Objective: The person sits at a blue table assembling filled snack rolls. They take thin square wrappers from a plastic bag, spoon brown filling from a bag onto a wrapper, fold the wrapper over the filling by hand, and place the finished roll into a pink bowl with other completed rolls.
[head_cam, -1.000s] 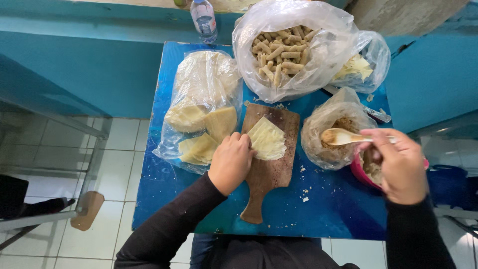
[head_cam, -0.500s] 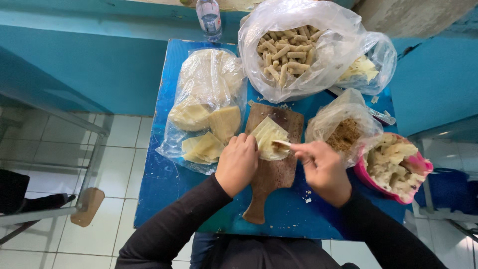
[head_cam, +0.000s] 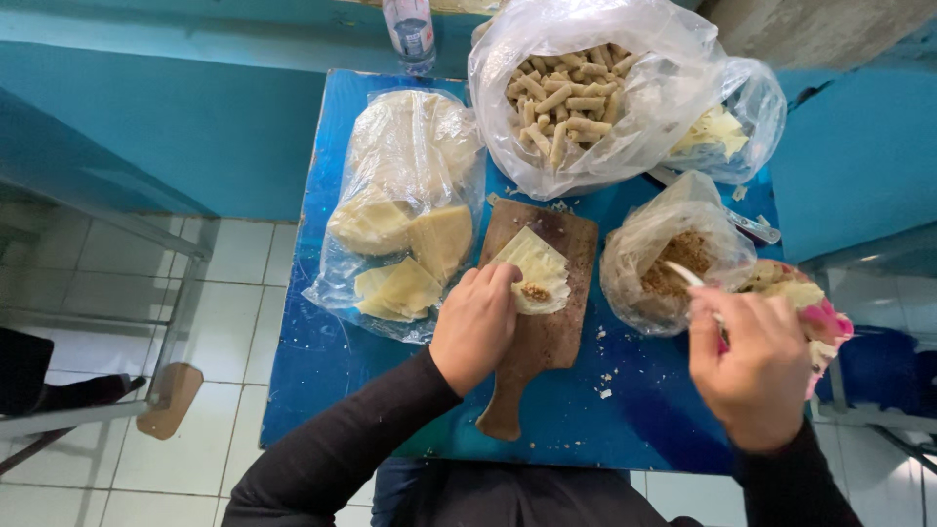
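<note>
My left hand (head_cam: 475, 326) rests on the wooden cutting board (head_cam: 547, 337), its fingers pinning the near edge of a pale dough sheet (head_cam: 532, 263) that carries a small dab of brown filling (head_cam: 534, 291). My right hand (head_cam: 750, 361) is at the right, closed around a spoon (head_cam: 689, 278) whose bowl points into the plastic bag of brown crumbly filling (head_cam: 672, 259). Behind that hand sits a pink bowl (head_cam: 830, 327) holding pale pieces.
A blue table (head_cam: 342, 351) bears a bag of stacked dough sheets (head_cam: 405, 200), a big bag of finished rolls (head_cam: 571, 93), a smaller bag of pale scraps (head_cam: 727, 127) and a water bottle (head_cam: 410, 29). Tiled floor and a stool (head_cam: 166, 395) lie left.
My right hand took the spoon from the bowl to the dough sheet, left filling on it, then swung back right to the filling bag. The left hand stayed on the sheet.
</note>
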A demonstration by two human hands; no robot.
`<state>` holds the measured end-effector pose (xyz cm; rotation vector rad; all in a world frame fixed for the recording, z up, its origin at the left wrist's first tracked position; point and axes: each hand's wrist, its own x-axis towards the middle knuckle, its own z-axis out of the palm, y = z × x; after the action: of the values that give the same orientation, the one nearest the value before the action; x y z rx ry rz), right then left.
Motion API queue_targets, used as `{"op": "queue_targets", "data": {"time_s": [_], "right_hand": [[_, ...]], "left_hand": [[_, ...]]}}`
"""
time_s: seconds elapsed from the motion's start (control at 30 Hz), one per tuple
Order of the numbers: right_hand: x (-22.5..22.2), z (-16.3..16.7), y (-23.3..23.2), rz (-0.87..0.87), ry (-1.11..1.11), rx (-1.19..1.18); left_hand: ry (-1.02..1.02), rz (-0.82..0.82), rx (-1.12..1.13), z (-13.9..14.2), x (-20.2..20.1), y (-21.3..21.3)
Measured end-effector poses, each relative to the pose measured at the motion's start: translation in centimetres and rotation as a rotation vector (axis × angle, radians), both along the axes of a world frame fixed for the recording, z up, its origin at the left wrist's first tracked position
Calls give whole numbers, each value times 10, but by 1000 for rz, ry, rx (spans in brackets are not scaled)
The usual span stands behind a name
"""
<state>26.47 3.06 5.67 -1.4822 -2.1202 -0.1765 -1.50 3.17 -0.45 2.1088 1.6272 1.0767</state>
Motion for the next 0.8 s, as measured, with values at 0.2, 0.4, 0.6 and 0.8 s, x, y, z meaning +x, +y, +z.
{"op": "queue_targets", "data": {"time_s": [0.2, 0.4, 0.6, 0.8], "right_hand": [[-9, 10, 9, 9, -258, 14], [-49, -5, 2, 221, 132, -157], [-78, -56, 46, 231, 187, -372], [-80, -66, 52, 260, 298, -441]], "left_hand": [[-66, -132, -1, 4, 2, 0], [-188, -196, -66, -1, 3, 4], [-149, -186, -21, 0, 1, 7], [-65, -157, 36, 0, 0, 10]]}}
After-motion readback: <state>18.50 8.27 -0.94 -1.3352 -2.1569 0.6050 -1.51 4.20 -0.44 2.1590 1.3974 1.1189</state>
